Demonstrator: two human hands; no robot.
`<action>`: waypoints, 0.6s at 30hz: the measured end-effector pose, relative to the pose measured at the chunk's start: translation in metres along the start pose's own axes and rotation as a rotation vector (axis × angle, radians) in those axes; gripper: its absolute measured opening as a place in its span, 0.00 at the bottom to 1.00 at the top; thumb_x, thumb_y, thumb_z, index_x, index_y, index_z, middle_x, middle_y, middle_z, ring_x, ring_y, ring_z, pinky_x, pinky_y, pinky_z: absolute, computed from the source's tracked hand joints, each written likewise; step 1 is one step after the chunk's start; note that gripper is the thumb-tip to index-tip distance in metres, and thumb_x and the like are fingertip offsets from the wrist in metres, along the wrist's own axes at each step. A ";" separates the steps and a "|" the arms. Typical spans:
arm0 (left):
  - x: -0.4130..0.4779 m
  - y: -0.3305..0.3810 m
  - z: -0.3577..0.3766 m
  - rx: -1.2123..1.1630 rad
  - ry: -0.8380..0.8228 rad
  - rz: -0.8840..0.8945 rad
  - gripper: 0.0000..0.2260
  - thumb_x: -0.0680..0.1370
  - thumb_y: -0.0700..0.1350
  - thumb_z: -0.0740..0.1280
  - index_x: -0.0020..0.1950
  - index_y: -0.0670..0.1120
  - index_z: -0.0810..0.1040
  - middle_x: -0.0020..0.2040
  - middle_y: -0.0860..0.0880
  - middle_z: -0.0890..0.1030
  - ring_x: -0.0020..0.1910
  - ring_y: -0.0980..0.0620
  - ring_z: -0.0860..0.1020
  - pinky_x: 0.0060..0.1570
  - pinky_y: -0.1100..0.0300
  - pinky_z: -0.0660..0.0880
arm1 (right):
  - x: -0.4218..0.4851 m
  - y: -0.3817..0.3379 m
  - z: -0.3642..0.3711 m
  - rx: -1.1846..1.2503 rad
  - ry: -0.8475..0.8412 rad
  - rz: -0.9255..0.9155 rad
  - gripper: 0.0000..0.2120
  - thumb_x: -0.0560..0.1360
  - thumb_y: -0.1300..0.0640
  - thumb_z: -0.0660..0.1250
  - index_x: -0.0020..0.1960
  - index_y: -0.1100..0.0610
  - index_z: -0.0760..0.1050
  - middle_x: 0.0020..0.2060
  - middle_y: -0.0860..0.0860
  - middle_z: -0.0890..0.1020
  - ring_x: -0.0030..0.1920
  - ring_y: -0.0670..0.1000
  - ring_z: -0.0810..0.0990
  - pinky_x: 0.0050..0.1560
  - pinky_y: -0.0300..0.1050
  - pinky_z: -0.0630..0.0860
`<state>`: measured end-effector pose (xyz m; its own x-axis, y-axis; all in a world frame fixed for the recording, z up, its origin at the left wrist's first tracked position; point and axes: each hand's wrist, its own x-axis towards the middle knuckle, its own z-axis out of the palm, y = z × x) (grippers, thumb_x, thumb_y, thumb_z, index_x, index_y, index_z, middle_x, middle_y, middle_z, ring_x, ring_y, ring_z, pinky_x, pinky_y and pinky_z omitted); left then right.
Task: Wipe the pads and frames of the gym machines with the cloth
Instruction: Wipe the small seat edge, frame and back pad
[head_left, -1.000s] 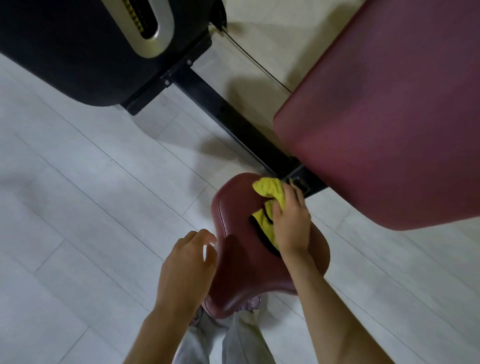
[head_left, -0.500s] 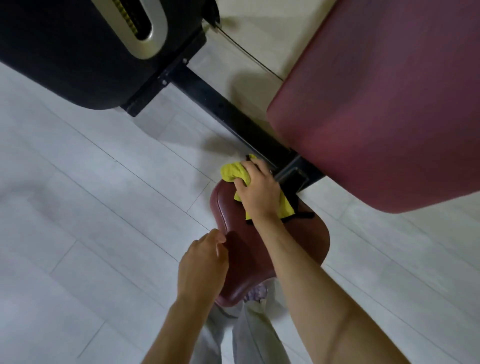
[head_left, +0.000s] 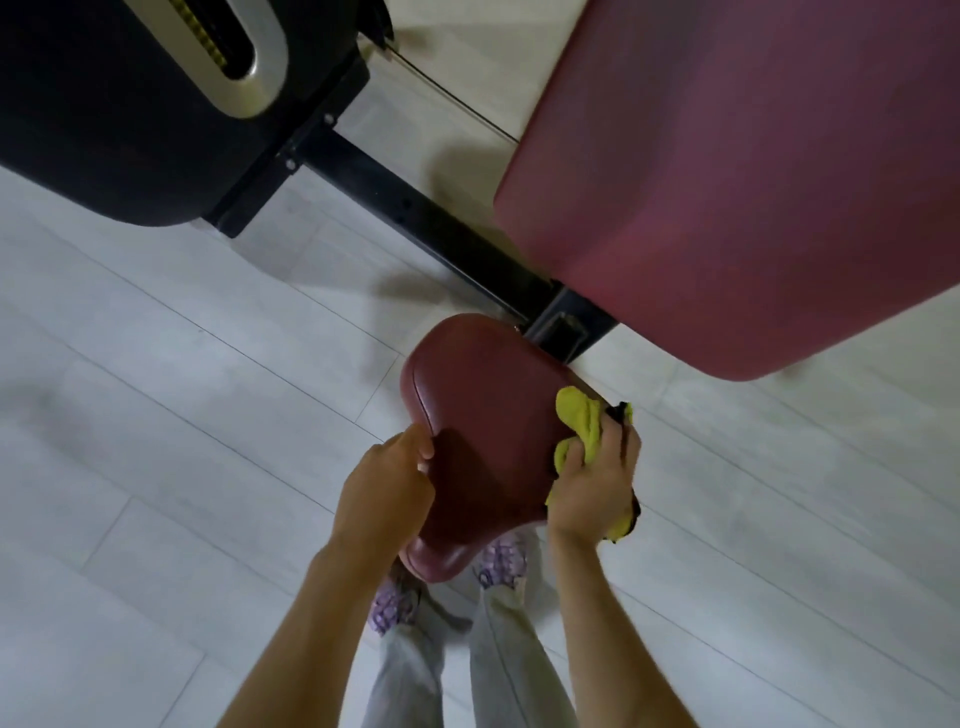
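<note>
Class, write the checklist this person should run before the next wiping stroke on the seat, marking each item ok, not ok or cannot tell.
1. Right hand grips the cloth: ok.
2. Cloth touches the seat at its right edge: ok.
3. Left hand touches the seat's left edge: ok.
4. Left hand actually grips that edge: cannot tell.
5. Seat top already wiped clean: cannot tell.
6. Back pad wiped: cannot tell.
</note>
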<state>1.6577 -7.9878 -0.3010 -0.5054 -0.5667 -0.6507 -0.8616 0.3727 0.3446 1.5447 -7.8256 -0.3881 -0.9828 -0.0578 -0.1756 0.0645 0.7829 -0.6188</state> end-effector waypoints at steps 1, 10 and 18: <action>0.002 -0.001 -0.001 0.010 -0.015 0.020 0.18 0.77 0.31 0.59 0.58 0.51 0.74 0.58 0.51 0.82 0.55 0.47 0.78 0.53 0.53 0.77 | -0.017 -0.009 0.004 0.014 -0.012 -0.011 0.20 0.76 0.65 0.71 0.67 0.57 0.78 0.75 0.53 0.71 0.71 0.57 0.74 0.63 0.57 0.79; 0.008 -0.009 -0.002 0.051 -0.048 0.085 0.20 0.74 0.31 0.58 0.55 0.52 0.76 0.56 0.52 0.83 0.56 0.47 0.79 0.53 0.51 0.76 | 0.025 0.007 -0.003 -0.154 -0.392 -0.673 0.24 0.75 0.63 0.71 0.71 0.53 0.77 0.74 0.53 0.73 0.72 0.58 0.74 0.72 0.55 0.73; -0.006 -0.017 0.011 -0.114 0.028 0.102 0.23 0.70 0.28 0.59 0.54 0.53 0.75 0.57 0.52 0.82 0.55 0.45 0.79 0.55 0.47 0.77 | 0.001 -0.033 0.012 0.012 -0.166 -0.207 0.22 0.77 0.62 0.72 0.70 0.53 0.77 0.76 0.51 0.71 0.73 0.53 0.73 0.69 0.41 0.71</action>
<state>1.6761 -7.9833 -0.3107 -0.5906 -0.5511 -0.5894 -0.8044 0.3444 0.4840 1.5436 -7.8584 -0.3772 -0.9333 -0.3181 -0.1668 -0.1323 0.7362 -0.6637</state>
